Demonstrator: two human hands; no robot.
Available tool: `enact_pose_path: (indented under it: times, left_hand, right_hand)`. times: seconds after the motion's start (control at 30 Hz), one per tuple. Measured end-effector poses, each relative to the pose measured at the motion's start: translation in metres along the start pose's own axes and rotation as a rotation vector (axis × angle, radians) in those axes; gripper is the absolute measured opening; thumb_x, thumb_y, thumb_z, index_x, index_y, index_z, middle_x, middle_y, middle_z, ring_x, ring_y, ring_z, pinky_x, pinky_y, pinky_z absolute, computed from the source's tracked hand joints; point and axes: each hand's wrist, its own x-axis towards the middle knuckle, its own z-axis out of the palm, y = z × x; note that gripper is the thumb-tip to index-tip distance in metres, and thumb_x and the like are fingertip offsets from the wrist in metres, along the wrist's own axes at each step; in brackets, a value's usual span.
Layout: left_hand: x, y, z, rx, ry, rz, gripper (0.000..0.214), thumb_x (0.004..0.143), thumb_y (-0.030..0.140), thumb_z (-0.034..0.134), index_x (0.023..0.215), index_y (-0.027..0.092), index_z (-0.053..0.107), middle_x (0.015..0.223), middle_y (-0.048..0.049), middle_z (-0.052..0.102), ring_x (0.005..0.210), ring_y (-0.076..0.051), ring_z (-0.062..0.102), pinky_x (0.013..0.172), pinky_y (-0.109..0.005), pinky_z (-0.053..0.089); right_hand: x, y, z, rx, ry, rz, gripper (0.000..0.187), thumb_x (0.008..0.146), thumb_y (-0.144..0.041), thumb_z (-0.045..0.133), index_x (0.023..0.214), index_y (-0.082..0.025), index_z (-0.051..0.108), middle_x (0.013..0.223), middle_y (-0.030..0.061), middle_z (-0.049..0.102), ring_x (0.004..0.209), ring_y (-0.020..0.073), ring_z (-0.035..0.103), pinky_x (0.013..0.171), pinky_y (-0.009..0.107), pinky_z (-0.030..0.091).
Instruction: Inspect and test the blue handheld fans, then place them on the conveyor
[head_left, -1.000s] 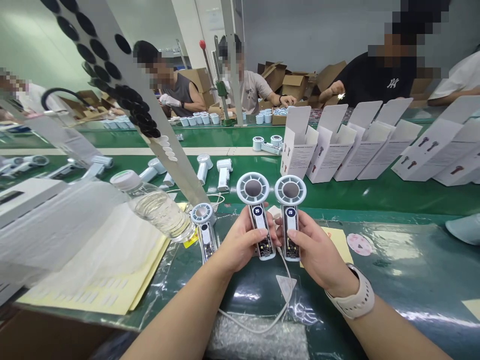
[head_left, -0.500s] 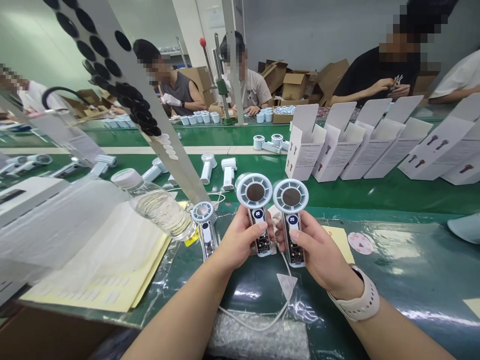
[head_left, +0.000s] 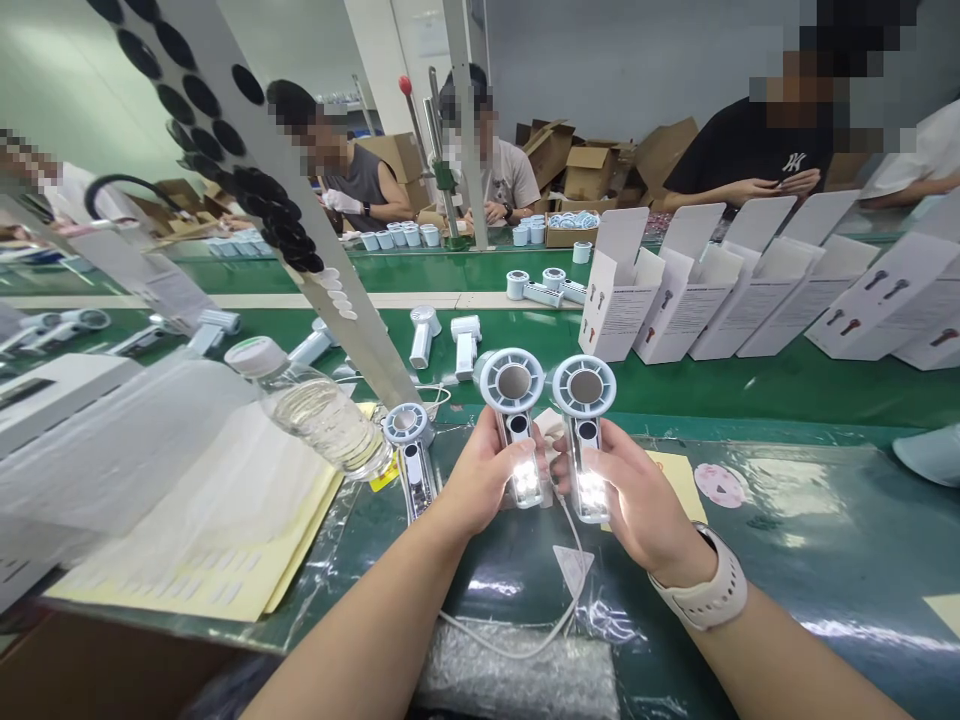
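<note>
Two light-blue handheld fans are held upright side by side over the table. My left hand (head_left: 484, 475) is closed around the handle of the left fan (head_left: 513, 381), its thumb lying on the front. Around the handle of the right fan (head_left: 584, 386) my right hand (head_left: 637, 490) is wrapped, with a white watch on that wrist. Bright white lights glow in both clear handles, and both small round displays look dark. A third handheld fan (head_left: 410, 450) leans to the left of my left hand. Behind the held fans is a white object (head_left: 551, 425) with a cable.
A water bottle (head_left: 311, 410) lies tilted at left beside yellow sticker sheets (head_left: 247, 590). A slanted post (head_left: 352, 330) rises there. Beyond runs a green conveyor (head_left: 510, 325) with more fans and open white boxes (head_left: 619, 305). Bubble wrap (head_left: 517, 675) lies in front. Several co-workers sit opposite.
The lights in both handles have come on, and the numbers on the displays have gone dark. Boxes and loose fans on the conveyor have shifted slightly right. Both hands keep their hold.
</note>
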Motion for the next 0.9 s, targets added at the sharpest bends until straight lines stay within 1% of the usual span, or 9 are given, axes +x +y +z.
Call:
enact_pose_path:
  times: [0.1, 0.27, 0.4, 0.47, 0.53, 0.6, 0.67, 0.8, 0.9]
  left_hand:
    - [0.0, 0.0, -0.001, 0.012, 0.016, 0.004, 0.035, 0.076, 0.031, 0.072, 0.102, 0.023, 0.051, 0.081, 0.0011, 0.063, 0.066, -0.016, 0.06, 0.063, -0.033, 0.047]
    - [0.001, 0.0, -0.001, 0.06, 0.032, -0.011, 0.032, 0.078, 0.032, 0.07, 0.101, 0.022, 0.05, 0.077, 0.0005, 0.064, 0.067, -0.019, 0.062, 0.064, -0.034, 0.048]
    - [0.002, 0.0, 0.0, 0.145, 0.156, 0.028, 0.047, 0.074, 0.037, 0.078, 0.107, 0.022, 0.048, 0.083, -0.0015, 0.067, 0.067, -0.019, 0.065, 0.065, -0.034, 0.05]
    - [0.002, 0.001, 0.0, 0.156, 0.2, 0.04, 0.05, 0.074, 0.043, 0.078, 0.106, 0.022, 0.046, 0.083, -0.0012, 0.068, 0.061, -0.017, 0.064, 0.06, -0.032, 0.049]
    - [0.001, 0.001, 0.001, 0.12, 0.185, 0.007, 0.046, 0.078, 0.051, 0.072, 0.101, 0.023, 0.043, 0.08, -0.0009, 0.068, 0.055, -0.017, 0.063, 0.053, -0.031, 0.049]
    - [0.0, 0.003, 0.001, 0.052, 0.143, -0.013, 0.041, 0.081, 0.055, 0.065, 0.095, 0.024, 0.041, 0.079, -0.0011, 0.069, 0.051, -0.019, 0.064, 0.049, -0.032, 0.05]
    - [-0.001, 0.004, 0.002, 0.017, 0.114, -0.005, 0.039, 0.082, 0.054, 0.061, 0.094, 0.024, 0.04, 0.078, -0.0007, 0.07, 0.051, -0.02, 0.066, 0.047, -0.032, 0.051]
    - [-0.004, 0.003, -0.001, 0.049, 0.088, 0.038, 0.038, 0.081, 0.053, 0.061, 0.098, 0.026, 0.041, 0.075, 0.0021, 0.069, 0.054, -0.021, 0.068, 0.047, -0.031, 0.052]
    - [-0.006, 0.003, -0.001, 0.035, 0.05, 0.061, 0.041, 0.081, 0.054, 0.065, 0.101, 0.027, 0.042, 0.081, 0.0018, 0.07, 0.056, -0.019, 0.069, 0.048, -0.029, 0.052]
  right_hand:
    - [0.0, -0.003, 0.002, -0.019, 0.006, -0.007, 0.016, 0.079, -0.034, 0.071, 0.09, -0.024, 0.064, 0.086, 0.0028, 0.065, 0.069, 0.0186, 0.059, 0.06, 0.035, 0.051]
    - [0.0, -0.003, 0.001, -0.039, 0.039, 0.004, 0.02, 0.078, -0.035, 0.073, 0.09, -0.022, 0.064, 0.087, 0.003, 0.067, 0.066, 0.0166, 0.058, 0.06, 0.034, 0.05]
    - [0.002, 0.001, -0.004, 0.028, 0.037, 0.001, 0.028, 0.076, -0.039, 0.075, 0.094, -0.021, 0.063, 0.084, 0.0033, 0.068, 0.062, 0.0164, 0.058, 0.055, 0.031, 0.05]
    - [0.003, 0.002, -0.007, 0.092, 0.038, 0.007, 0.029, 0.079, -0.044, 0.073, 0.095, -0.022, 0.063, 0.08, 0.0025, 0.068, 0.06, 0.0169, 0.06, 0.052, 0.031, 0.05]
    - [0.004, 0.002, -0.009, 0.14, 0.007, 0.041, 0.03, 0.085, -0.051, 0.066, 0.09, -0.022, 0.066, 0.078, 0.0037, 0.068, 0.059, 0.0173, 0.06, 0.053, 0.031, 0.051]
    - [0.004, 0.001, -0.009, 0.157, -0.036, 0.09, 0.041, 0.092, -0.056, 0.054, 0.083, -0.019, 0.07, 0.08, 0.0072, 0.069, 0.065, 0.0189, 0.063, 0.06, 0.033, 0.054]
    - [0.004, -0.001, -0.008, 0.167, -0.049, 0.124, 0.051, 0.096, -0.057, 0.045, 0.082, -0.017, 0.074, 0.087, 0.01, 0.072, 0.072, 0.0203, 0.065, 0.066, 0.034, 0.056]
    - [0.0, -0.002, -0.005, 0.224, -0.023, 0.148, 0.046, 0.096, -0.055, 0.048, 0.092, -0.019, 0.076, 0.099, 0.0093, 0.075, 0.07, 0.0187, 0.065, 0.066, 0.034, 0.057]
    - [-0.002, -0.002, -0.004, 0.243, -0.023, 0.135, 0.04, 0.094, -0.055, 0.054, 0.098, -0.021, 0.075, 0.104, 0.0091, 0.076, 0.071, 0.0202, 0.067, 0.068, 0.038, 0.058]
